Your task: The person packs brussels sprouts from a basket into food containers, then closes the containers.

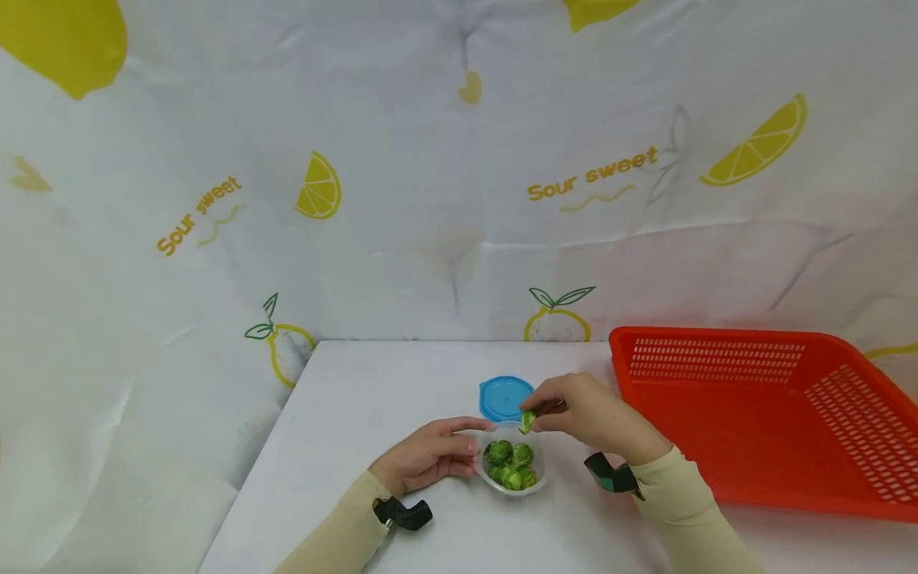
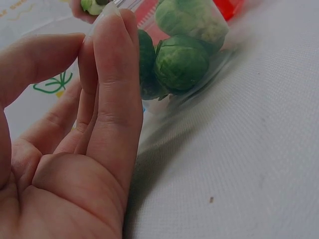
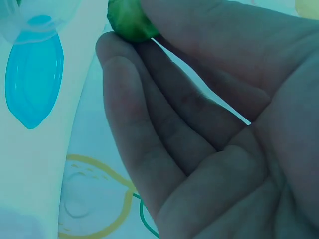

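A clear plastic container [image 1: 516, 491] stands on the white table with several Brussels sprouts [image 1: 511, 464] in it. My left hand [image 1: 435, 454] holds it at its left side, the index finger along the rim. In the left wrist view, sprouts [image 2: 180, 63] show through the clear wall beyond the left fingers. Above the far right part of the container, my right hand [image 1: 591, 414] pinches a Brussels sprout [image 1: 527, 421] between thumb and fingers. The right wrist view shows this held sprout [image 3: 130, 20] partly hidden by the thumb.
A blue lid [image 1: 504, 398] lies on the table just behind the container. To the right sits a large red plastic basket [image 1: 717, 430] with slotted walls. A white cloth [image 1: 430, 199] printed with lemons hangs behind the table.
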Demonstrator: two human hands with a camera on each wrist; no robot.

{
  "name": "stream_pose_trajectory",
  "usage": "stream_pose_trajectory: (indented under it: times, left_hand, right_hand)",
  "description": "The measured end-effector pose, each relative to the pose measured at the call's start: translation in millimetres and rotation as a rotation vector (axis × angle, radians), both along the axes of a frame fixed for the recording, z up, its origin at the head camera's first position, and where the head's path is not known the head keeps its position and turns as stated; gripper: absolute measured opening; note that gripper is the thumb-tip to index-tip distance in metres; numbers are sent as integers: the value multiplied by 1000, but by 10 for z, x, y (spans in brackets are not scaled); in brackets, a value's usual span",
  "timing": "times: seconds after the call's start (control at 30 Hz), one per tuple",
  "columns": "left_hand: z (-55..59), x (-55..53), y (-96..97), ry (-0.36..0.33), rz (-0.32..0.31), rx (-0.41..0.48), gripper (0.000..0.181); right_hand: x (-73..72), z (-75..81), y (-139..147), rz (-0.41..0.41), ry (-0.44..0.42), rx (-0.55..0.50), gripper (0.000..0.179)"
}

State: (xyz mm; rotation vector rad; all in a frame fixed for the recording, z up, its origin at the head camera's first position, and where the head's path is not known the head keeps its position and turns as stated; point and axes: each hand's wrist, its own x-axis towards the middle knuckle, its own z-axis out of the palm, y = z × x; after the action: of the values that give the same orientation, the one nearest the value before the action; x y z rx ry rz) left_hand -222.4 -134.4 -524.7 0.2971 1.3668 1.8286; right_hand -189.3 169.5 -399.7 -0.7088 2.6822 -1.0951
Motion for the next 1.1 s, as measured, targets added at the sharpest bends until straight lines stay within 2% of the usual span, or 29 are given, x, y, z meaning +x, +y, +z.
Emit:
stream_pose_trajectory:
  times: [0.33, 0.9, 1.1]
  left_hand:
    - [21, 3, 26, 7, -19, 15, 54]
    - [10, 0, -13, -1, -5, 1, 52]
    - [21, -2, 0, -2, -11, -1, 50]
  right_hand:
    - [71, -160, -86, 25, -50, 30, 18]
    - [78, -196, -209, 23, -47, 82, 19]
    - [101, -198, -220, 37, -74, 90, 18]
